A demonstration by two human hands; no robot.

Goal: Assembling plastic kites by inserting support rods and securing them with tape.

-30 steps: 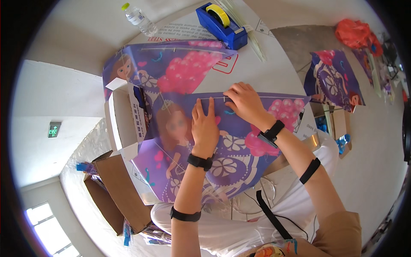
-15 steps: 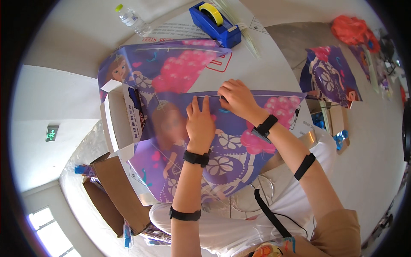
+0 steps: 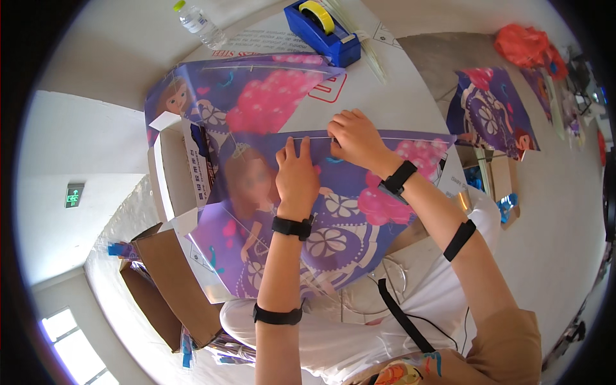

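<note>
A purple printed sheet (image 3: pixel 385 240), with a princess figure and pink balloons, lies across the board in front of me, a thin white rod along its far edge. My left hand (image 3: pixel 297 179) is open on it, index and middle fingers stretched against that edge. Just to the right, my right hand (image 3: pixel 361 141) is curled closed at the rod, with a small dark thing at its fingertips, mostly hidden. Behind, a second purple sheet (image 3: pixel 215 83) of the same print lies partly under the first one.
A blue tape dispenser (image 3: pixel 333 42) with yellow tape stands at the far side, beside a bundle of thin pale rods (image 3: pixel 369 54) and a plastic bottle (image 3: pixel 199 24). An open white box (image 3: pixel 170 173) is at left, a cardboard box (image 3: pixel 176 285) below it. Another printed sheet (image 3: pixel 491 112) lies right.
My right hand has moved slightly along the rod and its grip has shifted a little. My left hand stays pressed on the sheet's edge. The whole view has shifted slightly.
</note>
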